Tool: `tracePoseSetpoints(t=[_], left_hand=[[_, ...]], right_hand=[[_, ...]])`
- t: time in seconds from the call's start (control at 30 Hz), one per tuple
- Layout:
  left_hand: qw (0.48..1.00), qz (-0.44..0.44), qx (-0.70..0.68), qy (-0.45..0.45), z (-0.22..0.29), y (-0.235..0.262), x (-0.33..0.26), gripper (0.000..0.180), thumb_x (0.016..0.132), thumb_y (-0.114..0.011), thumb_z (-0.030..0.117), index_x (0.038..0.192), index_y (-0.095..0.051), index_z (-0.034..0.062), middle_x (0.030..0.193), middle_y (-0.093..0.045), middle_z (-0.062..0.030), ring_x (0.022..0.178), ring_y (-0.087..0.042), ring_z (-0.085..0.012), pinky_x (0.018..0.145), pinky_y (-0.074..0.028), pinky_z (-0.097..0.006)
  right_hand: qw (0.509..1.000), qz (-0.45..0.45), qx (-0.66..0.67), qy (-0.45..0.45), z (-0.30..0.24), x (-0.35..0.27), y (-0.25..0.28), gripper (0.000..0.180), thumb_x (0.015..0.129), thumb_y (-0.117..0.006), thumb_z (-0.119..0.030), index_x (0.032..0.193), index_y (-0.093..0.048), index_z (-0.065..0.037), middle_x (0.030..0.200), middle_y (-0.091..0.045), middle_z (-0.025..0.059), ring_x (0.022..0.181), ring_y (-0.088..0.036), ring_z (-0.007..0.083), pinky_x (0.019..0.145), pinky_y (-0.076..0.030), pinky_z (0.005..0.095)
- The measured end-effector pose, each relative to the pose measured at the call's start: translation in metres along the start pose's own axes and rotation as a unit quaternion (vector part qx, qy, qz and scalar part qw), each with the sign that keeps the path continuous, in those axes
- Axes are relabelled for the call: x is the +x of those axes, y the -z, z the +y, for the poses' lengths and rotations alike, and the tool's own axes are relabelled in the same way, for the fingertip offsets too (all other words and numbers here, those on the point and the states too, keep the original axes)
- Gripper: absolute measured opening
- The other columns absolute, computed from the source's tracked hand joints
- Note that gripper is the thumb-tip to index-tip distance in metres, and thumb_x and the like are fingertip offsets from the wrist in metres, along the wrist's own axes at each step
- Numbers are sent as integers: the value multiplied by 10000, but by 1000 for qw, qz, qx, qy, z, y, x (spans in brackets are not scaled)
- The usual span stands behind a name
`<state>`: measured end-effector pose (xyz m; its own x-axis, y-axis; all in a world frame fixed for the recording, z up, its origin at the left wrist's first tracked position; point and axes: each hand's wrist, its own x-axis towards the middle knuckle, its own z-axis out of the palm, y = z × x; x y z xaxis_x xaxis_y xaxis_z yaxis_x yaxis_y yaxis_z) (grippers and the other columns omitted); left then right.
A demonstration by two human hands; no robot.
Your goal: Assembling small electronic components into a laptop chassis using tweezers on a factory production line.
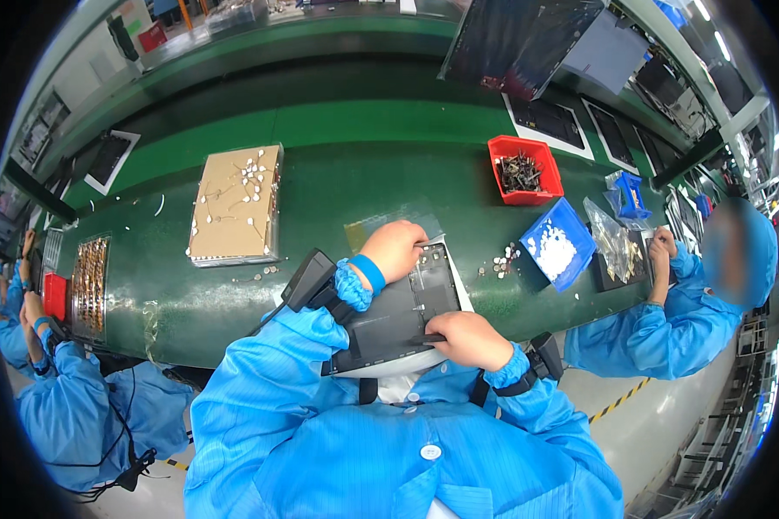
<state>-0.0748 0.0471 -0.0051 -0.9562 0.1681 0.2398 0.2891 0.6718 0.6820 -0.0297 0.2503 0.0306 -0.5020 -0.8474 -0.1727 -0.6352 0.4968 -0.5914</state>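
Note:
A flat dark device panel lies in front of me at the table's near edge, with pale trim along its right side and small parts showing near its upper right. My left hand reaches over its far edge, fingers pinched at the far right corner; whatever they hold is too small to name. Lower on the panel, my right hand is closed around a thin dark tool whose tip points left over the surface. A clear plastic film partly shows behind my left hand.
Left of centre stands a cardboard-topped stack with small wired white parts. To the right are a red bin of dark parts and a blue bin of white pieces. Co-workers sit at both sides; a dark screen hangs beyond.

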Motion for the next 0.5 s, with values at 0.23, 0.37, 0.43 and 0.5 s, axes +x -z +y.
tracePoseSetpoints(t=[0.23, 0.37, 0.43, 0.5], left_hand=[[996, 59, -64, 0, -3, -4, -9, 110, 713, -562, 58, 801, -623, 34, 792, -586, -146, 768, -560, -334, 699, -451, -408], [995, 73, -73, -3, -5, -7, -9, 109, 713, -564, 61, 801, -624, 37, 794, -588, -139, 776, -562, -325, 703, -451, -405], [995, 77, -58, -8, -5, -11, -7, 113, 713, -583, 67, 816, -620, 38, 781, -577, -135, 779, -555, -314, 689, -450, -386], [995, 78, -54, -17, -3, -9, -9, 112, 713, -584, 69, 814, -620, 37, 775, -577, -134, 776, -554, -315, 686, -450, -388]], right_hand=[[996, -61, -66, -19, -9, 9, 1, 182, 690, -625, -188, 808, -622, -50, 752, -605, 129, 731, -574, 324, 650, -455, 396], [988, -70, -118, -75, -23, 15, 4, 197, 659, -632, -200, 771, -625, -38, 709, -601, 154, 713, -583, 331, 646, -465, 413], [984, -62, -132, -98, -25, 18, 6, 178, 642, -628, -184, 737, -624, -33, 699, -600, 163, 713, -589, 331, 644, -470, 421], [985, -74, -112, -112, -26, 19, 5, 180, 628, -614, -176, 733, -622, -30, 697, -600, 167, 706, -588, 341, 641, -470, 428]])
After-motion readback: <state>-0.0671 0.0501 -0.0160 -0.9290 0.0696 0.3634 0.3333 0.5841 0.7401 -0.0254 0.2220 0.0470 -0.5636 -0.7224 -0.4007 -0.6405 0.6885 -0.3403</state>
